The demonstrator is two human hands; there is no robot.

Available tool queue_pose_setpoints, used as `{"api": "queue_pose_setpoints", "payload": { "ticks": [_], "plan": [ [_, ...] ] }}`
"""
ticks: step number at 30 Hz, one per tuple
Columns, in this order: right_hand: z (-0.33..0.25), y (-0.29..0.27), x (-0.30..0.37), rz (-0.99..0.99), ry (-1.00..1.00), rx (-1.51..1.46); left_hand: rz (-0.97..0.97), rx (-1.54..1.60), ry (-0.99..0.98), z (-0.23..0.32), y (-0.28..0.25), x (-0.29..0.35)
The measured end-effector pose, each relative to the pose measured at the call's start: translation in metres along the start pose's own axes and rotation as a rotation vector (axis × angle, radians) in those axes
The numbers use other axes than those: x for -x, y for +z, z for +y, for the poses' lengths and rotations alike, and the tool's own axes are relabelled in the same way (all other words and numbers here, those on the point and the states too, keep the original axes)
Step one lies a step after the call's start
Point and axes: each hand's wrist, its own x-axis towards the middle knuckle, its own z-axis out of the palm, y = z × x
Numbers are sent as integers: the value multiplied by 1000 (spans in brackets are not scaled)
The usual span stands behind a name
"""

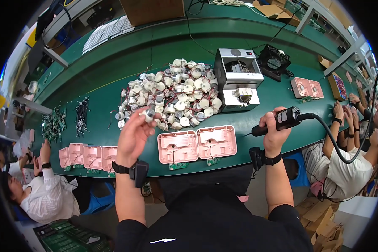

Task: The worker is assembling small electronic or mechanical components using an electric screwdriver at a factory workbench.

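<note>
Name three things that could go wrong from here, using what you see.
The round part in the left hand sits near the fingertips, so it might slip. The driver in the right hand points its bare bit toward a pink shell, which it might scratch. Green boards near the bench's edge could get knocked.

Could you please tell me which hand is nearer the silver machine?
Right. The right hand is in front of the silver machine, slightly right; the left hand is farther off to its left.
</note>
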Motion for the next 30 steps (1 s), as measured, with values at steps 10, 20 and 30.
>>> {"api": "queue_pose_setpoints", "payload": {
  "ticks": [10, 20, 30],
  "plan": [
    [-22, 18, -23, -27, 9, 160, -151, 338, -274, -13, 3, 17],
    [-55, 43, -46, -87, -59, 84, -89, 398, -274, 19, 21, 33],
    [-51, 70, -91, -91, -207, -69, -172, 136, -230, -13, 26, 37]
  ]
}}
